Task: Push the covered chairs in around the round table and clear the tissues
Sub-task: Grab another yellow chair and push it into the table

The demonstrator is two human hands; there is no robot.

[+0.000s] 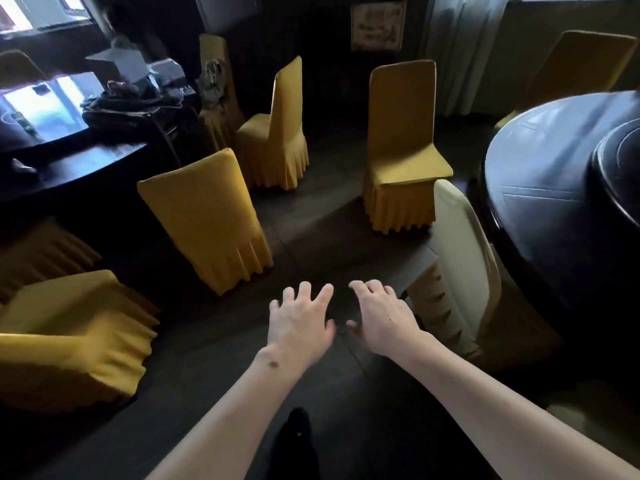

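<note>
A dark round table (540, 188) fills the right side. Tucked against its near edge stands a pale covered chair (460, 258). A yellow covered chair (401, 143) stands away from the table, seat toward it. Another yellow chair (585, 60) is behind the table. My left hand (298, 323) and right hand (381, 320) hover side by side over the dark floor, palms down, fingers spread, holding nothing. The right hand is just left of the pale chair's skirt, not touching it. No tissues are visible.
A second dark table (69, 168) at left carries boxes and a tangle of cables. Yellow covered chairs (207, 216) stand around it, one (69, 334) at the lower left, one (277, 129) farther back. My dark shoe (294, 431) is on the floor below.
</note>
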